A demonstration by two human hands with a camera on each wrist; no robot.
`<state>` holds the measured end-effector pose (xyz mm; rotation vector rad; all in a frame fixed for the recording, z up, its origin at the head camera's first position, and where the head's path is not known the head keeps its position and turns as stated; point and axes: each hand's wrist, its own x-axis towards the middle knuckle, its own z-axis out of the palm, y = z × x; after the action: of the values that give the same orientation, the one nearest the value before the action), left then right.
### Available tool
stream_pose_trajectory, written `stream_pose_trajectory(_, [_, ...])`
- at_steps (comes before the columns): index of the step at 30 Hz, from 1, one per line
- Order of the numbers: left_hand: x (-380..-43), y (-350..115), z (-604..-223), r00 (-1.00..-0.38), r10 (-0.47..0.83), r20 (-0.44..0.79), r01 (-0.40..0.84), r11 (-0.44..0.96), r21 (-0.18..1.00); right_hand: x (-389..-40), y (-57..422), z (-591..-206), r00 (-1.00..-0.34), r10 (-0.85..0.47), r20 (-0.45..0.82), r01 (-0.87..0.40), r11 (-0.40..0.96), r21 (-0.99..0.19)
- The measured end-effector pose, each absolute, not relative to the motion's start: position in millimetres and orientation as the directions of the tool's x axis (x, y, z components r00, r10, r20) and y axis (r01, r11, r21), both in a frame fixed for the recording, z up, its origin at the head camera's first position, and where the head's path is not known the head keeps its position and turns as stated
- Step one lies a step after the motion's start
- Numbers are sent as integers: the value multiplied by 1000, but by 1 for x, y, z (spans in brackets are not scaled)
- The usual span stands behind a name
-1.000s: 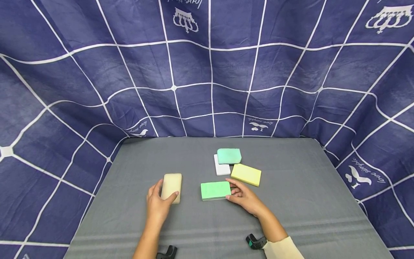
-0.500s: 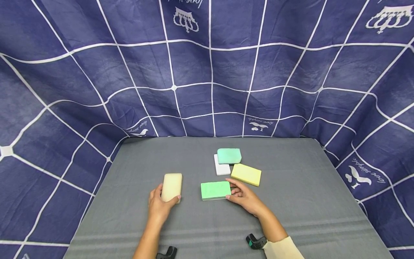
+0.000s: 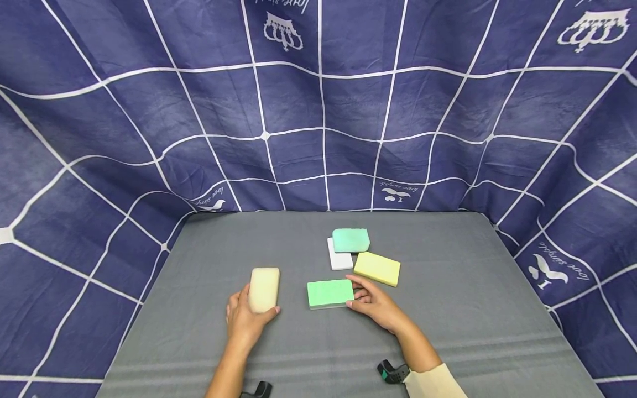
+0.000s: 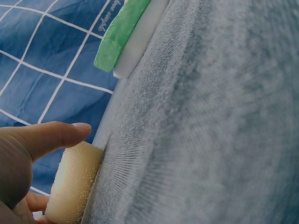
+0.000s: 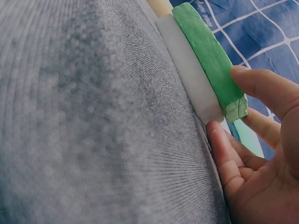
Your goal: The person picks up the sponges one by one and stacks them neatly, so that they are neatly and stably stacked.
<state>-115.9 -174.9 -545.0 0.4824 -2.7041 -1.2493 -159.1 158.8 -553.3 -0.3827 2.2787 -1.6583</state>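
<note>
A beige sponge [image 3: 265, 288] lies on the grey cloth at the left, its porous edge plain in the left wrist view. My left hand [image 3: 245, 318] is beside it, fingers along its left side and thumb stretched out at its near right corner; a slight gap shows between thumb and sponge. Right of it, a bright green block [image 3: 330, 293] rests on a white block [image 5: 189, 67]. At its right end my right hand [image 3: 378, 307] pinches the green block between thumb and index finger. The other fingers curl lower down, by the white block.
Behind the green block lie a yellow block [image 3: 377, 268], a thin white block [image 3: 340, 260] and a mint green block [image 3: 351, 240] that overlaps it. A blue checked curtain [image 3: 293, 99] surrounds the grey table [image 3: 423, 237] at the back and sides.
My left thumb has slid off the sponge's top towards its near right corner. The right hand and the stacked blocks keep their places; the whole head view has shifted slightly.
</note>
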Motion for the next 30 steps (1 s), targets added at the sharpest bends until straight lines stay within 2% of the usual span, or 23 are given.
stream_pose_trajectory(16, [-114, -178, -545, -944, -329, -21, -226, 601, 767, -159, 159, -554, -919, -389, -66, -57, 296, -953])
stream_pose_trajectory(30, [-114, -178, -543, -945, -327, 20, -139, 455, 880, -159, 159, -553, -916, -395, -71, -56, 301, -952])
